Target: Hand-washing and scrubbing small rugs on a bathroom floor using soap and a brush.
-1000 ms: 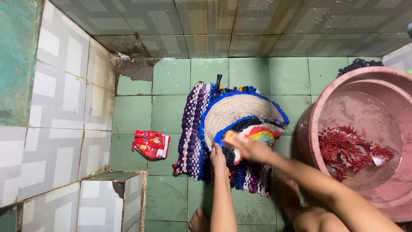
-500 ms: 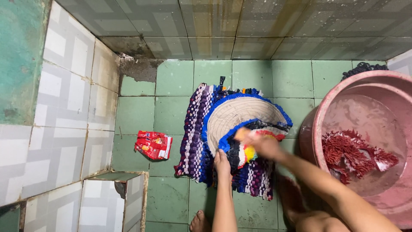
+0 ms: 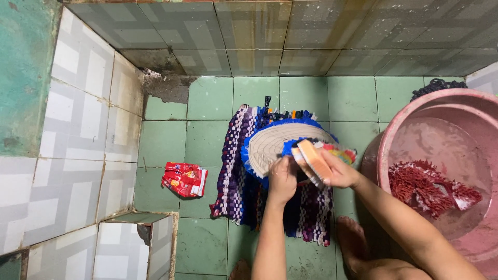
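Observation:
A round mat with a beige underside and blue fringe (image 3: 275, 145) lies folded over a purple and white woven rug (image 3: 236, 171) on the green tiled floor. My left hand (image 3: 282, 179) presses down on the mat's near edge. My right hand (image 3: 337, 171) grips an orange scrubbing brush (image 3: 311, 159), lifted and tilted above the mat, with its white bristles facing left.
A large pink basin (image 3: 446, 155) at the right holds soapy water and a red shaggy cloth (image 3: 428, 186). A red soap packet (image 3: 184, 180) lies on the floor to the left. Tiled walls close off the left and far sides. My bare foot (image 3: 353, 241) rests below the rug.
My right hand has lifted the brush off the mat and turned it, so the orange back now shows. My left hand stays on the mat's edge.

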